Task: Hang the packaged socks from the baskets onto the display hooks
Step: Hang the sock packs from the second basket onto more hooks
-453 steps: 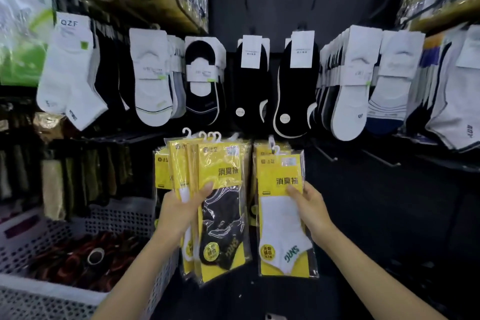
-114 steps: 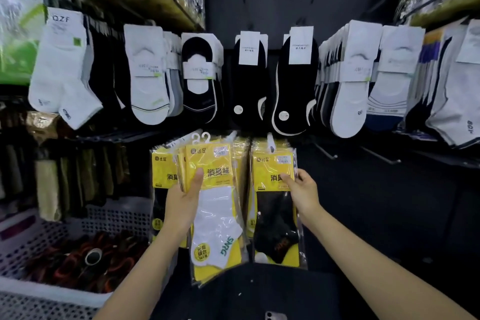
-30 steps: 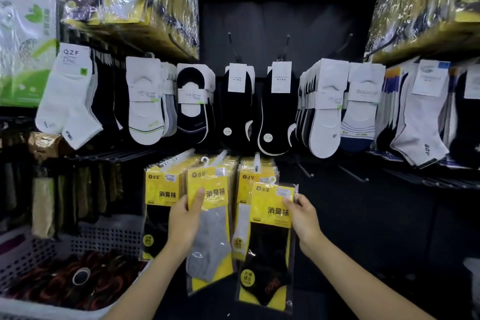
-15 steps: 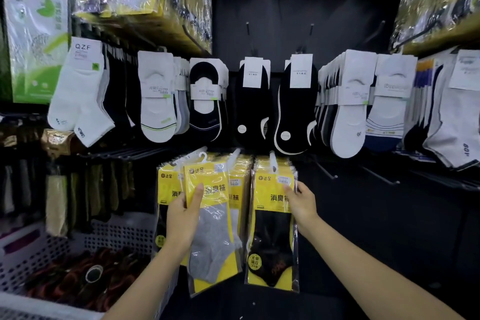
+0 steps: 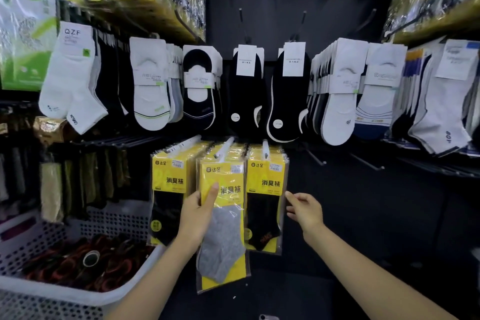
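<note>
Left hand: grip wrapped round the grey sock pack, thumb on its yellow front.
Grey sock pack: dead centre, at the front of the middle hook; whether it is threaded on, can't tell.
Right hand: grip empty, fingers loose, just at 3 o'clock of the black sock pack.
Basket: down at 8 o'clock.

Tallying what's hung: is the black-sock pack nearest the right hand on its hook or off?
On. The black-sock pack hangs straight from the white hook; the right hand beside it holds nothing.
</note>
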`<state>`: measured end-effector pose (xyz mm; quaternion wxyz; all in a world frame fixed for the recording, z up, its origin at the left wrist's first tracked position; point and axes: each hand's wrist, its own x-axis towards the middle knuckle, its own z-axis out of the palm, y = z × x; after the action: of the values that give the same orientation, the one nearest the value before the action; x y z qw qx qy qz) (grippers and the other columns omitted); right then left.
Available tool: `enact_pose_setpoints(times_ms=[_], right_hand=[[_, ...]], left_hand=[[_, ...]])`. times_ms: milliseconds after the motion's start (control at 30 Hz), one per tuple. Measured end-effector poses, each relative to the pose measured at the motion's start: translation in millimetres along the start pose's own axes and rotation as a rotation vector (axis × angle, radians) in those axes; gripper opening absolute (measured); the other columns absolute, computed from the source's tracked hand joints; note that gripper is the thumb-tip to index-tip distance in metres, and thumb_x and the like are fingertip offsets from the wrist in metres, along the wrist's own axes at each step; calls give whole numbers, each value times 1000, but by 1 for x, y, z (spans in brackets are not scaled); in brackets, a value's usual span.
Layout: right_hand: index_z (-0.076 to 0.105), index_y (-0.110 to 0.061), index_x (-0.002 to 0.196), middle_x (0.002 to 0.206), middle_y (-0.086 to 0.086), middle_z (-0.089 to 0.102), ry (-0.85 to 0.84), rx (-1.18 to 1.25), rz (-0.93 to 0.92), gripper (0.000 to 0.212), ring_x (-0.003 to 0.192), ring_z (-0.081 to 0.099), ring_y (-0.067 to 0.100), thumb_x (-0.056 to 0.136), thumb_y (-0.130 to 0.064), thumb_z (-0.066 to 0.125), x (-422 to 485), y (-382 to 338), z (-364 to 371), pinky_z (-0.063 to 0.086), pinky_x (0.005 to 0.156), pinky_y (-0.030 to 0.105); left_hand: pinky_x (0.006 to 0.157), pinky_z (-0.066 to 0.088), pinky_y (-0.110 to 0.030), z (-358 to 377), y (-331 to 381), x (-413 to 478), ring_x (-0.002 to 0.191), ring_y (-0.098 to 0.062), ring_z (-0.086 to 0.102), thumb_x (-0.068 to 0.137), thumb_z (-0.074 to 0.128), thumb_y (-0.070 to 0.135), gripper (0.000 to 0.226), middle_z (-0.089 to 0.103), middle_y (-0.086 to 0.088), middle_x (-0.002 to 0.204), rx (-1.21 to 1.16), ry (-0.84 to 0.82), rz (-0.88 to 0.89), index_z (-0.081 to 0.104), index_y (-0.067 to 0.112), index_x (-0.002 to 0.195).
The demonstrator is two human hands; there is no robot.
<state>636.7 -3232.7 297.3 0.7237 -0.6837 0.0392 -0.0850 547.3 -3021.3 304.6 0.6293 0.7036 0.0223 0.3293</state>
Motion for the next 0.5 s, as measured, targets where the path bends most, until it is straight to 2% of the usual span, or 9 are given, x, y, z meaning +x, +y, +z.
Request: enact_pose_setpoints(times_ms=[67,133,167,233,300,367,500], right_hand=[[62,-10,99,99,10,66,-144,3,-27,18,85,63,17,91,-26,62,-15,-10,-6,56,75,28],[64,-9,104,96,5,68,-266,15,-59,26,84,66,13,93,-31,58,-27,-19,-11,56,76,26],[65,-10,105,95,2,70,-315,22,-72,27,84,67,11,93,-33,57,-33,-23,-14,57,74,24],[66,-14,105,92,-3,74,-377,32,-92,24,84,71,9,93,-33,58,-40,-26,-23,55,68,19],[67,-15,107,94,-4,75,-386,65,-103,20,87,71,8,92,-27,60,-43,-25,-37,53,66,16],[67,-15,106,95,-2,76,-353,97,-101,17,88,72,11,92,-22,60,-42,-21,-54,55,66,18],[66,-8,106,98,7,74,-176,112,-110,17,89,71,17,93,-16,59,-33,-14,-89,56,73,23]], left_hand=[[45,28,-12,15,-1,-7,42,-3,37,88,56,44,39,41,13,44,-1,-79,-19,48,16,62],[44,29,-8,34,1,-14,41,1,43,88,55,43,36,46,15,42,-17,-150,-28,52,18,62],[46,34,-6,44,3,-18,46,4,53,88,55,42,30,56,19,47,-47,-190,-40,58,23,66],[58,45,-6,66,7,-25,72,5,67,85,57,44,21,72,21,73,-103,-282,-75,68,25,84],[65,49,-10,85,11,-33,83,-1,69,79,57,49,30,74,14,85,-121,-359,-94,70,25,92],[66,49,-11,103,14,-41,85,-3,70,80,56,49,34,75,12,88,-132,-410,-100,69,22,97],[71,50,-11,135,14,-52,95,-6,66,92,54,34,36,70,6,104,-164,-442,-111,58,16,122]])
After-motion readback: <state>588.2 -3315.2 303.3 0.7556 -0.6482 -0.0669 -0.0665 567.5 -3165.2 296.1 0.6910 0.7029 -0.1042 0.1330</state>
